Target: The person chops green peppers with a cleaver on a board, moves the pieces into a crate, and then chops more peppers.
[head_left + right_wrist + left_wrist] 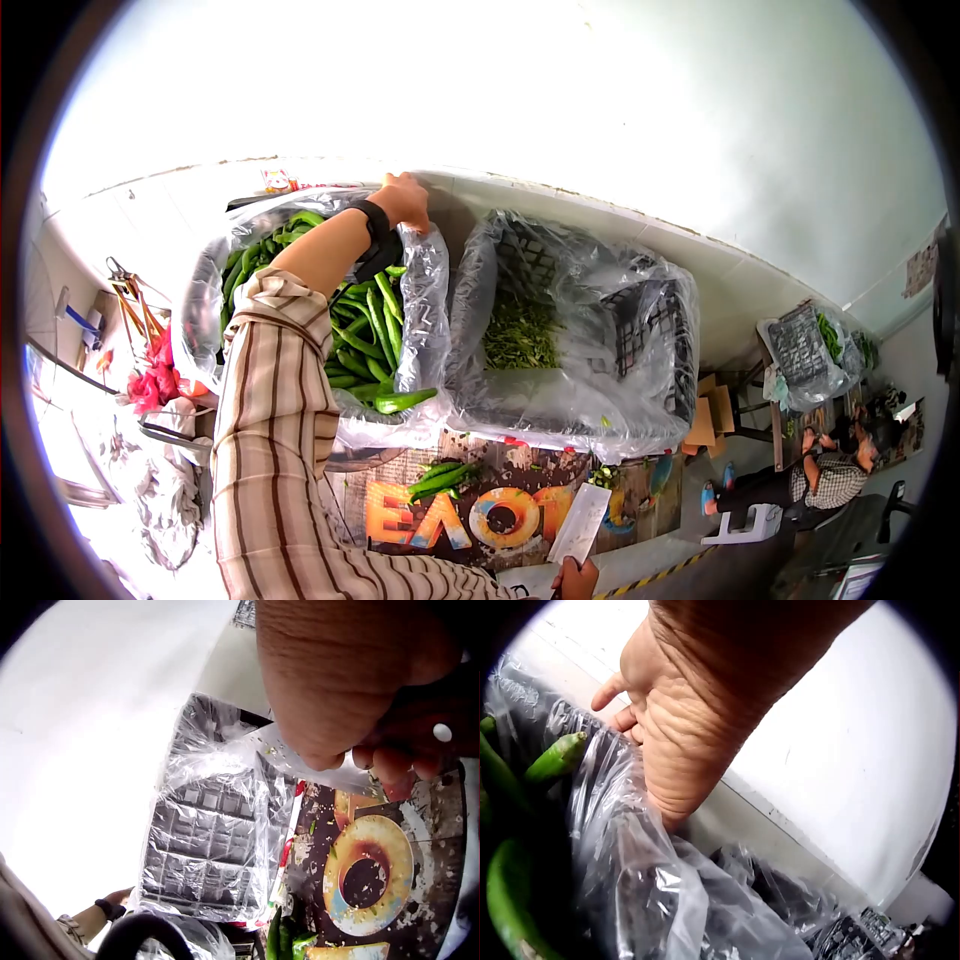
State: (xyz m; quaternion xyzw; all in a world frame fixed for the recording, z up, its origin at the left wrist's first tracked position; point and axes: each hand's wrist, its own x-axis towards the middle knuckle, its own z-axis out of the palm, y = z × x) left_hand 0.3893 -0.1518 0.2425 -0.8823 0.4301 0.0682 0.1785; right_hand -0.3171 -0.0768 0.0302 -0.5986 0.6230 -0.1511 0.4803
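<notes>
Printed tabletop (645, 510) — peppers (362, 345) near left hand (405, 201), knife (580, 523) in right hand (576, 579)

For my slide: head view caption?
Left hand at the plastic liner around green peppers; right hand holding a cleaver.

Most of the upper view is filled by a plain white wall (500, 100), overexposed in places. Its lower band (735, 290) is set off by a thin, brown-stained edge and marked with vertical joints. At far left, everything is bleached by strong light. A table (515, 515) is faced with a wood-look, letter-printed surface. At right, a white stool (748, 525) is seen on grey floor (650, 558), crossed by yellow-black striping (650, 577).
</notes>
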